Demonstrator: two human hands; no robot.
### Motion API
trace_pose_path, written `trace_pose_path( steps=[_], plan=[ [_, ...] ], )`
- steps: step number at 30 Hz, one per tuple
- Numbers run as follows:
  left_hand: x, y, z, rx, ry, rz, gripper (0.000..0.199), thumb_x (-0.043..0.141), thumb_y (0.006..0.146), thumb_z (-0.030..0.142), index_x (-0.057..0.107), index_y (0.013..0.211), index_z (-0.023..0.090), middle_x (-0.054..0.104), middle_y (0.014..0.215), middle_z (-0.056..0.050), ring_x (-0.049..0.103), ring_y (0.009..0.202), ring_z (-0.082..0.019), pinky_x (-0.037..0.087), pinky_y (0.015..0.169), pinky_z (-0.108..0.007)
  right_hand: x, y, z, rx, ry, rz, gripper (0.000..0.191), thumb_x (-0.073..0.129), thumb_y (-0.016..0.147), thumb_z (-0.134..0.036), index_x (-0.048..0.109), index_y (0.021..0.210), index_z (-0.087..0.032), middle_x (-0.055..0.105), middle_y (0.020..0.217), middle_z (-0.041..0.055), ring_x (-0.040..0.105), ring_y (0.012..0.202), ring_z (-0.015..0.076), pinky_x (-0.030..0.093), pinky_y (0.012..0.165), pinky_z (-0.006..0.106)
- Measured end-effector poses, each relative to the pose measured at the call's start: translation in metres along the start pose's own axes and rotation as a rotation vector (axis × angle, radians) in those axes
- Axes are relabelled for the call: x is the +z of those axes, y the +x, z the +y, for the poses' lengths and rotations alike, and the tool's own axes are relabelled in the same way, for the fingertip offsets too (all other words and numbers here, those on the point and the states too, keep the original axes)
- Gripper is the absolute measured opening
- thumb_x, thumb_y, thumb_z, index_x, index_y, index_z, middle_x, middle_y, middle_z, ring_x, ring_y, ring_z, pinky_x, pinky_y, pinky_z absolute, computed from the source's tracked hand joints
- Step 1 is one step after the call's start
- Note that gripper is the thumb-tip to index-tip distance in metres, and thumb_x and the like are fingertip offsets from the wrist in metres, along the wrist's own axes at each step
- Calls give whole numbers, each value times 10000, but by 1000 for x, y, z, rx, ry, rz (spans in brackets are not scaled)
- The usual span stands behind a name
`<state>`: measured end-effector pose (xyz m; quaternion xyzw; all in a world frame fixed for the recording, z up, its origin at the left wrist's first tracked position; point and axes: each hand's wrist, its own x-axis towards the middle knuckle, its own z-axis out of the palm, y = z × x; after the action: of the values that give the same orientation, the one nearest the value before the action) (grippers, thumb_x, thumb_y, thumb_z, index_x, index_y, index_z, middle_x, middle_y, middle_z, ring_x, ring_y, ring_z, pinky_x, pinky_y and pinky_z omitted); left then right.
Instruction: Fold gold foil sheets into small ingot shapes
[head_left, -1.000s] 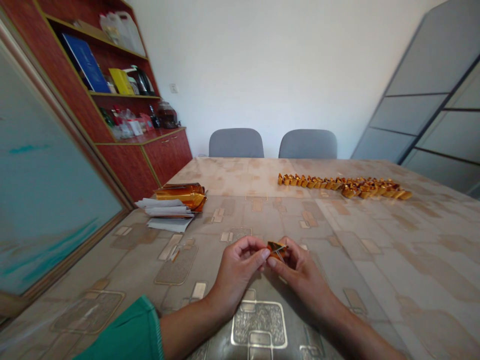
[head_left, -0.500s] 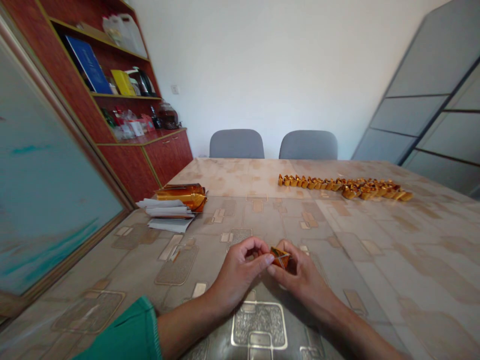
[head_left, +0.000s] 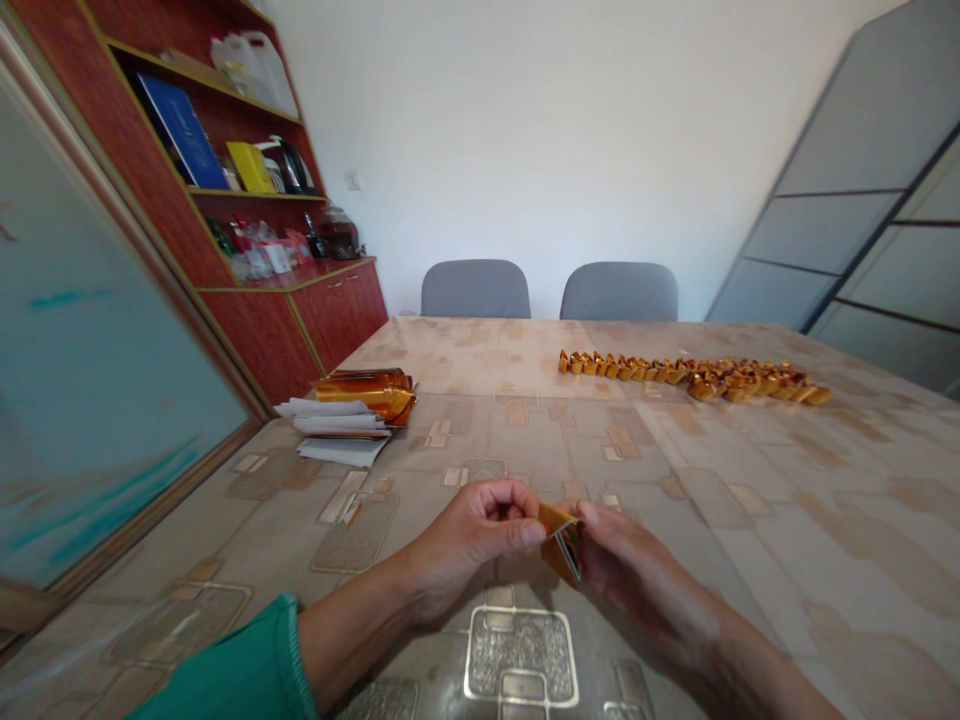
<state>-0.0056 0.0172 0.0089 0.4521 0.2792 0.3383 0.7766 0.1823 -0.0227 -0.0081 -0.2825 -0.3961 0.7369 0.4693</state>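
Note:
Between my two hands, above the near middle of the table, is a small folded piece of gold foil paper (head_left: 559,538). Its pale inner edges show along an opening that faces down and toward me. My left hand (head_left: 484,525) pinches its left corner between thumb and forefinger. Against its right end press the fingers of my right hand (head_left: 626,555), slightly blurred and partly hidden behind the paper. Farther off to the right, many folded gold paper ingots (head_left: 675,372) stand in rows. A stack of gold and white paper sheets (head_left: 352,410) lies at the left.
A patterned cloth covers the table (head_left: 450,620). Two grey chairs (head_left: 475,288) stand behind its far edge. On the left are a red-brown cabinet (head_left: 337,310) with loaded shelves and a framed glass panel (head_left: 112,330). Grey panelled doors (head_left: 832,215) stand at the right.
The folded paper has been turned, so its opening now faces down and right. My right hand has shifted slightly right and rolled, with its thumb raised. My left hand keeps its pinch.

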Motion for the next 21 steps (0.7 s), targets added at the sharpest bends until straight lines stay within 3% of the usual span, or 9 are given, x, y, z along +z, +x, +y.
trace_pose_path(
  steps=[4, 8, 11, 18, 21],
  plan=[
    [4, -3, -2, -80, -67, -38, 383, 923, 635, 377, 643, 756, 146, 597, 736, -21, 524, 652, -128, 358, 615, -244, 4, -2, -1, 42, 58, -37, 308, 773, 847, -431, 646, 794, -155, 514, 676, -27, 431, 618, 94, 377, 598, 204],
    [7, -6, -4, -142, -177, -101, 398, 941, 622, 359, 654, 783, 135, 540, 717, 7, 429, 593, -75, 262, 534, -198, 4, -4, -2, 130, 243, -206, 265, 712, 916, -385, 594, 795, -180, 366, 476, -111, 227, 401, 48, 250, 398, 153],
    [8, -7, -6, -178, -273, -141, 382, 943, 639, 320, 666, 822, 130, 477, 705, 27, 370, 574, -56, 230, 505, -177, 3, -5, -5, 140, 316, -270, 236, 704, 933, -358, 590, 818, -185, 315, 426, -142, 137, 344, 30, 178, 334, 130],
    [13, -10, -6, -246, -469, -132, 332, 920, 693, 221, 670, 860, 80, 387, 650, 62, 273, 504, -10, 194, 427, -112, 6, -7, -7, 84, 279, -158, 285, 760, 889, -365, 564, 774, -193, 340, 422, -146, 145, 334, 17, 186, 317, 109],
    [16, -13, -6, -271, -606, -108, 293, 912, 680, 127, 650, 803, 85, 412, 635, 66, 316, 475, 6, 197, 406, -91, 5, -6, -5, 84, 250, -136, 308, 770, 876, -387, 561, 762, -191, 336, 413, -149, 144, 329, 15, 180, 314, 113]
  ],
)
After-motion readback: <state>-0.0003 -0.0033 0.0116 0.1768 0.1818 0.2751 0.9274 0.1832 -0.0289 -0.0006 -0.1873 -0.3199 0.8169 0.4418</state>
